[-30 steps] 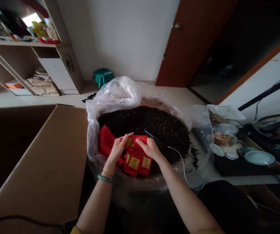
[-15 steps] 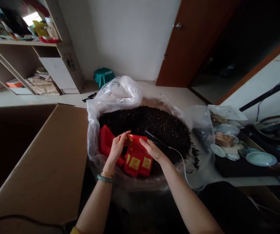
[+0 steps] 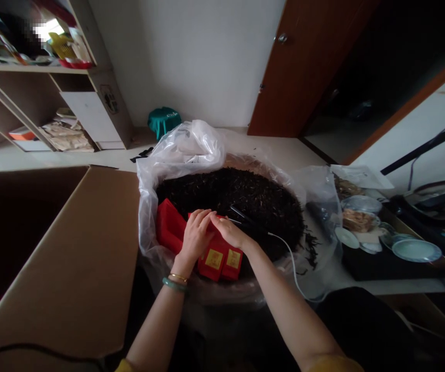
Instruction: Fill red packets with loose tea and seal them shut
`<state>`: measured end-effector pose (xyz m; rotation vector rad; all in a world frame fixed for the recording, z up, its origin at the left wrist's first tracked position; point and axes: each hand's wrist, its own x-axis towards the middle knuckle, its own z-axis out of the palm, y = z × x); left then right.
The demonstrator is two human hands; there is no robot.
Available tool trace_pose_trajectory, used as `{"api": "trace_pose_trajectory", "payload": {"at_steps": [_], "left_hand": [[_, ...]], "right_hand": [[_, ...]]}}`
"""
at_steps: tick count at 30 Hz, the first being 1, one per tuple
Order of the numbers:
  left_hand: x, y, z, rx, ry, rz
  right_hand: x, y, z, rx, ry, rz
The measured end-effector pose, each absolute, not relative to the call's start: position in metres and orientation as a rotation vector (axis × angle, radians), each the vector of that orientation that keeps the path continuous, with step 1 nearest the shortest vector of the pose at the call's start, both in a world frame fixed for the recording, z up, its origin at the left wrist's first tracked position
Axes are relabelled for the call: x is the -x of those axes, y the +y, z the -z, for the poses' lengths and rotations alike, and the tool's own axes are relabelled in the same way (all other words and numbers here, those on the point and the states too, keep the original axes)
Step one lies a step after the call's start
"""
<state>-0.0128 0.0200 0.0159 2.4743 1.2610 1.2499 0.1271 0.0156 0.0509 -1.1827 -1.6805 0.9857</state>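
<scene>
Since the earlier frame, the two hands have been brought together over the red packets (image 3: 218, 257), and the folded top held up before has been lowered and covered. The left hand (image 3: 196, 233) is laid palm-down with fingers curled over the packet tops; the right hand (image 3: 228, 231) is closed on the same top edge, fingertips meeting the left's. The packets stand at the near edge of the heap of dark loose tea (image 3: 238, 199), inside the clear plastic bag (image 3: 191, 147). The step in hand is judged to be the pressing flat of a packet mouth; a firm, even crease would be needed next. The packets are glossy, flat and stiff, with gold labels; the tea is dry and wiry; the bag is thin and crinkled. A black clamp tool (image 3: 245, 217) with white cord (image 3: 290, 258) lies just beside.
</scene>
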Motion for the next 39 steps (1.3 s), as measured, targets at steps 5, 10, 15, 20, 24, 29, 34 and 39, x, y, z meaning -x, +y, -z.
{"api": "trace_pose_trajectory", "payload": {"at_steps": [5, 10, 15, 20, 24, 29, 34, 39], "left_hand": [[0.015, 0.025, -0.01, -2.324, 1.339, -1.315], [0.016, 0.028, -0.01, -2.087, 1.52, -1.491], [0.017, 0.031, -0.01, -1.895, 1.646, -1.577], [0.019, 0.034, -0.006, -1.783, 1.692, -1.591], [0.02, 0.036, -0.004, -1.747, 1.709, -1.597], [0.019, 0.037, -0.002, -1.733, 1.696, -1.594], [0.019, 0.037, -0.002, -1.731, 1.695, -1.591], [0.02, 0.036, -0.002, -1.717, 1.686, -1.591]], "right_hand": [[-0.128, 0.015, -0.065, 1.202, -1.782, -1.118], [-0.146, 0.024, -0.072, 1.169, -1.458, -1.124], [-0.146, 0.05, -0.046, 1.542, -1.72, -0.829], [-0.123, 0.072, -0.032, 1.849, -2.34, -0.873], [-0.108, 0.08, -0.032, 2.003, -2.538, -0.874], [-0.103, 0.074, -0.03, 2.064, -2.523, -0.79], [-0.099, 0.069, -0.029, 2.028, -2.489, -0.778], [-0.111, 0.068, -0.032, 1.91, -2.409, -0.753]]}}
